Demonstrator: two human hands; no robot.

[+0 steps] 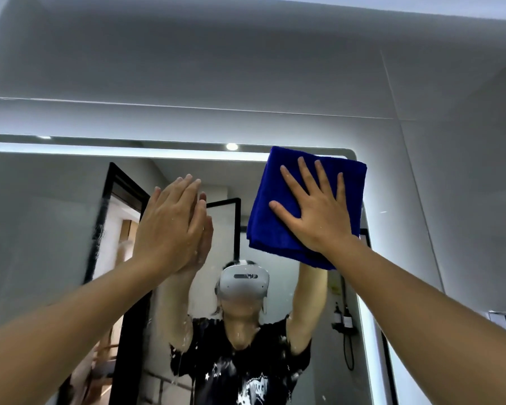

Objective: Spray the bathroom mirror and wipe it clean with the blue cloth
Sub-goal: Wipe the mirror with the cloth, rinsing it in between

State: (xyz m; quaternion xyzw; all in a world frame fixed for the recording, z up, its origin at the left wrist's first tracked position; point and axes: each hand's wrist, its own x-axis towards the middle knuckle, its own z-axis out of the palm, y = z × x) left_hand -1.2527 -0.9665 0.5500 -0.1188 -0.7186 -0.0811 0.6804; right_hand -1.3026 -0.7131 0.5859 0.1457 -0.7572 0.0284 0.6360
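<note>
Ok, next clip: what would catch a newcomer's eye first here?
The bright blue cloth, folded and pressed flat against the mirror near its upper right corner by the right hand, fingers spread. Next, the left hand laid open on the glass further left, meeting its own reflection. White spray droplets and runs streak the mirror lower down, around the middle.

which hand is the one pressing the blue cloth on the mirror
The right hand, fingers spread flat on the folded blue cloth near the mirror's top right corner. The left hand rests bare against the glass.
</note>
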